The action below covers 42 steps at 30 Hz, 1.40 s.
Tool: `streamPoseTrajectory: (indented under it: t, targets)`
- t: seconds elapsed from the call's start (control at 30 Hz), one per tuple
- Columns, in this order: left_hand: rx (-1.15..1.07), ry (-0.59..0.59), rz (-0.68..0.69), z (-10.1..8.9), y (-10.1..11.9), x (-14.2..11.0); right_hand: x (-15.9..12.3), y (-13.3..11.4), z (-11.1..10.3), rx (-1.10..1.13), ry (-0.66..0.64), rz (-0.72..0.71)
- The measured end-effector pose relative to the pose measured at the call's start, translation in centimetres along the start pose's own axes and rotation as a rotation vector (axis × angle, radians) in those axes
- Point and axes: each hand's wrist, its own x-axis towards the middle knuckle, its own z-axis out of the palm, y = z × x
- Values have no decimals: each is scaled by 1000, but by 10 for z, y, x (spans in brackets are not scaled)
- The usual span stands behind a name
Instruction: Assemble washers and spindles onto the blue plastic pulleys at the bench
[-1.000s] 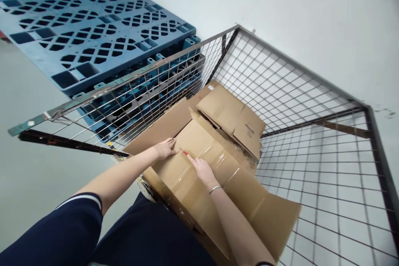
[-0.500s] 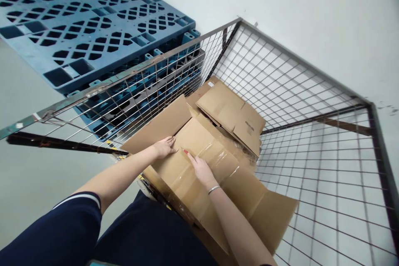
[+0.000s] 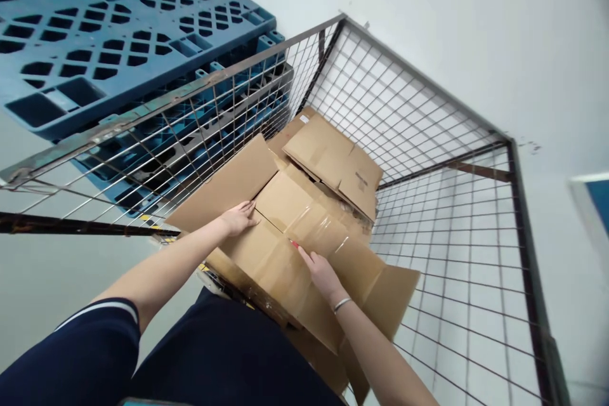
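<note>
A flattened cardboard box (image 3: pixel 273 266) with clear tape lies on other cardboard inside a wire mesh cage. My left hand (image 3: pixel 239 218) rests on it with fingers stretched out, beside a raised flap (image 3: pixel 228 184). In my right hand (image 3: pixel 324 274) is a small red utility knife (image 3: pixel 294 244), mostly hidden by the fingers. Its tip is at the cardboard, at the near end of a thin dark slit running from beside my left hand. Another folded carton (image 3: pixel 335 158) lies farther back in the cage.
Mesh walls with a metal top rail (image 3: pixel 190 92) surround the cardboard on the left, back and right. Stacked blue plastic pallets (image 3: pixel 157 57) stand outside the cage to the left. A white wall (image 3: pixel 428 25) rises behind it.
My right hand has drawn the knife across the cardboard toward me and to the right, and a slit now shows behind it. The view has shifted to the right.
</note>
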Motion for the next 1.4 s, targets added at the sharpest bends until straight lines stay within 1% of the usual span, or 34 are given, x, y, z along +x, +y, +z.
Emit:
streamPoseTrajectory:
  t: [0.1,0.17,0.3,0.37,0.43,0.5,0.6,0.77,0.83,0.9,1.0,1.1,1.17,1.27,1.33,1.4]
  targets:
    - [18,14,3,2,-2,-1,-10,-1,-1,-24,-8,14]
    - [28,16,4,2,-3,-2,-22,2,2,-33,-15,22]
    - [49,12,18,-1,-3,-3,-64,16,11,-32,-21,49]
    - [61,14,30,-1,-3,-3,-86,22,15,-45,-40,76]
    - [77,22,31,0,-4,-4,-101,25,17,-61,-72,95]
    - [96,23,33,1,-5,-4,-109,26,18,-75,-103,108]
    - [122,6,38,1,-5,-6,-113,26,16,-82,-153,121]
    - [165,-17,44,-7,0,-11,-122,28,9,-91,-245,168]
    - [168,-32,42,-11,1,-13,-131,30,6,-97,-293,197]
    - [166,-44,36,-13,1,-14,-145,34,2,-101,-339,228]
    - [149,-42,39,-14,-1,-12,-178,41,-6,-103,-372,289]
    - [152,-1,52,-12,-3,-14,-212,42,-23,-125,-362,333]
    - [171,81,70,-7,-3,-18,-230,39,-38,-130,-328,323]
    - [176,261,143,5,4,-28,-252,32,-61,-95,-261,289]
    - [156,331,194,14,14,-30,-260,27,-72,-84,-228,332]
    - [132,353,202,22,27,-25,-258,22,-79,-74,-193,433]
